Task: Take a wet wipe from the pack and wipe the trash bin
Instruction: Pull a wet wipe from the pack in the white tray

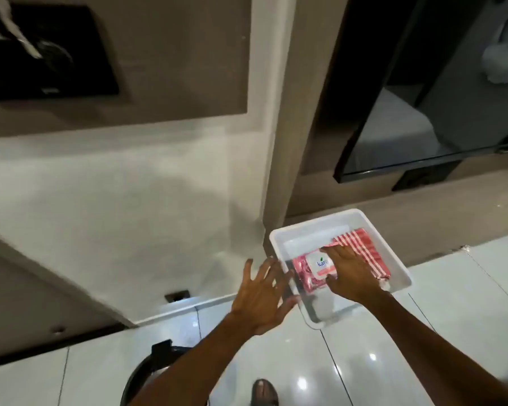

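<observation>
The right hand's fingers (332, 253) lie flat and nearly straight across the top of the wet wipe pack (308, 273), with the thumb curled at the pack's near edge; they press down on it rather than pinch it, and I cannot tell whether any fingertip has caught the flap yet. The right hand (349, 273) reaches in from above, probably to steady the pack so the white lid label can be peeled back. The left hand (261, 300) hovers with all five fingers fanned wide and holding nothing, its fingertips just at the near-left rim of the white tray (279, 238) (most likely about to brace that rim, or to join in opening the pack).

The pack itself is pink with a white label and lies inside the tray, toward its left half; a red-and-white striped cloth (364, 250) lies folded beside it on the right, partly under the right hand. The tray rests on the glossy tiled floor (364, 361), close to a wall corner.

The trash bin (147, 367), as far as it can be seen, is only a dark curved rim at the bottom left, partly hidden by the left forearm and well apart from the tray. No wipe has been drawn out yet.
</observation>
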